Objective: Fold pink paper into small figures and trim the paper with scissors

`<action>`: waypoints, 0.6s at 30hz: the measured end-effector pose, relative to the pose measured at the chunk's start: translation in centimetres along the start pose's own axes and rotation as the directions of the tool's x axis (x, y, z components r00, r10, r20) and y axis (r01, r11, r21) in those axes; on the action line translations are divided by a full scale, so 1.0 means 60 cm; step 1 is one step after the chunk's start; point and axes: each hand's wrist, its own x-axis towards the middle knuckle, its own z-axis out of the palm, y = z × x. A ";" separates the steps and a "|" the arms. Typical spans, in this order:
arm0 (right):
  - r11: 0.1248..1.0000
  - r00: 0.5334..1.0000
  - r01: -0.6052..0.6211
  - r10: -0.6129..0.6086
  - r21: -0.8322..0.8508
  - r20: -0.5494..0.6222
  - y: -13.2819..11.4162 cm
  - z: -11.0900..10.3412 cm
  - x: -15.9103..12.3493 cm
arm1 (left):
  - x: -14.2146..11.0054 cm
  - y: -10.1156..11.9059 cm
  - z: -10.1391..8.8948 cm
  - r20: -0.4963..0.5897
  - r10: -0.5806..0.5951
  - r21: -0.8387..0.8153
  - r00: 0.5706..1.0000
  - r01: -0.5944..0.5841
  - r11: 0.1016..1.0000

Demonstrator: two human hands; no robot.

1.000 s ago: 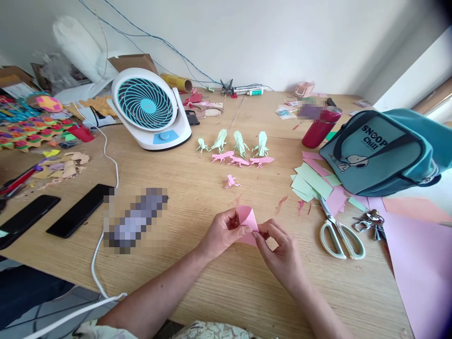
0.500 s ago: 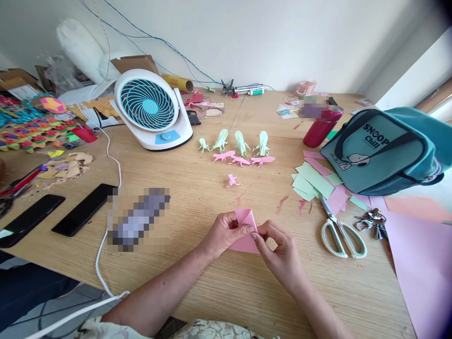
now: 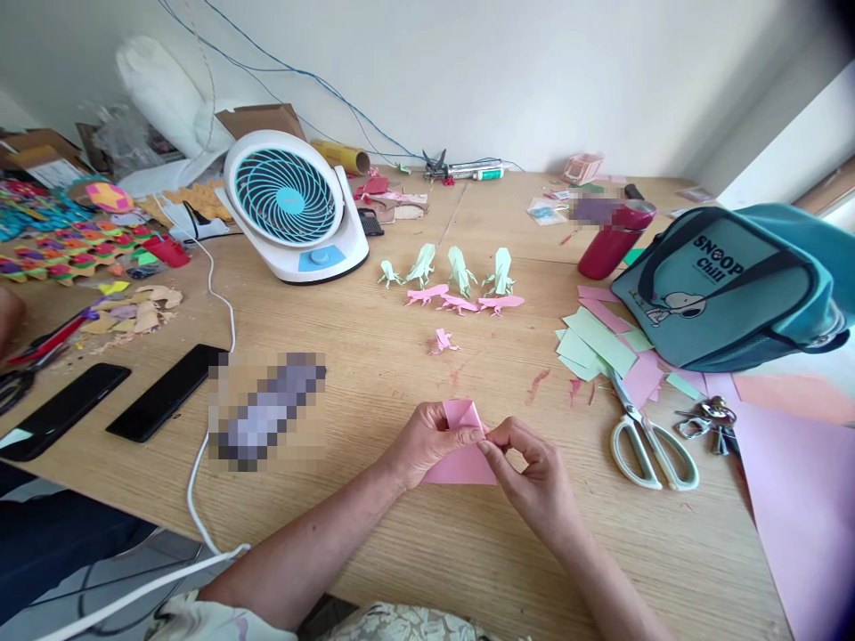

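Between my two hands is a sheet of pink paper (image 3: 460,466), its upper end folded into a pointed flap. My left hand (image 3: 427,442) grips it from the left, thumb pressed across the fold. From the right, the thumb and index finger of my right hand (image 3: 531,467) pinch the folded edge. Fingers partly hide the crease. Beyond my hands stands a small pink origami frog (image 3: 443,341). Farther back are several pink folded paper figures (image 3: 500,304) and several pale green folded paper figures (image 3: 460,271) in rows.
Scissors (image 3: 653,445), keys (image 3: 712,422) and green paper pieces (image 3: 599,336) lie on the right, near a teal bag (image 3: 728,276) and a red bottle (image 3: 614,242). A fan (image 3: 290,200) stands at back left. Phones (image 3: 166,392) and a white cable (image 3: 193,476) are left.
The fold's flap has shifted slightly, and more of the pink sheet shows below my left hand. Both hands keep their grip. The view has turned slightly left.
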 end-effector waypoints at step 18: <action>1.000 0.999 -0.018 0.018 -0.001 0.030 0.007 0.002 -0.001 | 0.003 -0.011 -0.005 -0.026 0.008 0.038 1.000 -0.007 0.999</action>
